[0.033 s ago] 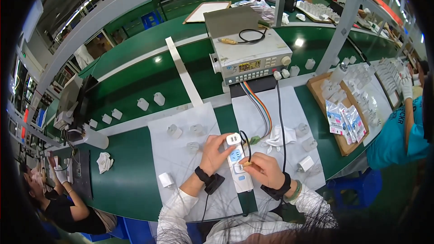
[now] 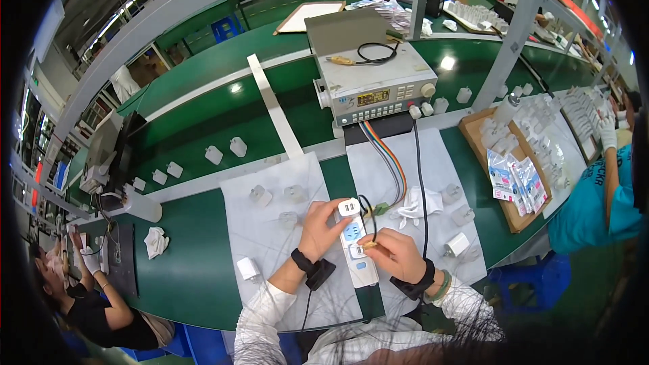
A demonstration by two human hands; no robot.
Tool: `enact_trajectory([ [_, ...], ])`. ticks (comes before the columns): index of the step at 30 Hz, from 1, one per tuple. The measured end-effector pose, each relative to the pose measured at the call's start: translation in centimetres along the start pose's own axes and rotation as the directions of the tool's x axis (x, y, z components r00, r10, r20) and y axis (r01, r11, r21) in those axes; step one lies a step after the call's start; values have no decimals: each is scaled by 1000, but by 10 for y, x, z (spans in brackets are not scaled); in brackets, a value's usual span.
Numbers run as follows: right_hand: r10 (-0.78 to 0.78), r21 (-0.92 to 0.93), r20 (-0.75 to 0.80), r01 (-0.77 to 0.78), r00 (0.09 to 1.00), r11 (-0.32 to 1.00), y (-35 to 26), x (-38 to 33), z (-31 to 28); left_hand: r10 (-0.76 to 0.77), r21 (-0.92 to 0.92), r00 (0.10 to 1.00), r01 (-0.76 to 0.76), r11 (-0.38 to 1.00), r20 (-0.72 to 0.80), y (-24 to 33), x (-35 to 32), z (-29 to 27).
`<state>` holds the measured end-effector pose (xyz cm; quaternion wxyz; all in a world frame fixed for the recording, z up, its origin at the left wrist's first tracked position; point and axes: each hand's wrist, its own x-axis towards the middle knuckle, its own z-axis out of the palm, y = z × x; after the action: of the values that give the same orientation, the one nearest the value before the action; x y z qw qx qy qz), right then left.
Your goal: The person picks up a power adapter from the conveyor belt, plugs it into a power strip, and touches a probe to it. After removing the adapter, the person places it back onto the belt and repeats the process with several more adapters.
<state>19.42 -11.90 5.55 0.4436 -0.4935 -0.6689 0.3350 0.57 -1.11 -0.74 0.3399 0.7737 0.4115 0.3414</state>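
A white power strip (image 2: 365,274) with blue socket faces lies before me on the table. Plugged into its far end is a white two-port USB charger (image 2: 349,207). My left hand (image 2: 320,230) comes in from the left, index finger and thumb closed about that charger. Nearer to me, a second white USB charger (image 2: 357,251) sits in the strip. My right hand (image 2: 399,254) pinches a yellowish USB plug (image 2: 369,245) on a black cable, at the ports of this nearer charger. The plug's tip is too small to make out clearly.
Behind the strip stands a grey bench instrument (image 2: 378,88) with a lit display; a ribbon cable (image 2: 385,155) runs from it. Several chargers in clear covers lie around, one (image 2: 248,269) at left. A cardboard tray (image 2: 517,213) stands right. People work on both sides.
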Motion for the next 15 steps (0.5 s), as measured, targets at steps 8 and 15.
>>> enact_trajectory([
  [8,9,-35,10,-9,1000,999,14,-7,8,164,-64,983,-170,983,-81,45,46,-46],
  [15,-28,26,38,27,999,999,18,-6,15,58,674,973,-197,712,223,-17,188,-91],
])
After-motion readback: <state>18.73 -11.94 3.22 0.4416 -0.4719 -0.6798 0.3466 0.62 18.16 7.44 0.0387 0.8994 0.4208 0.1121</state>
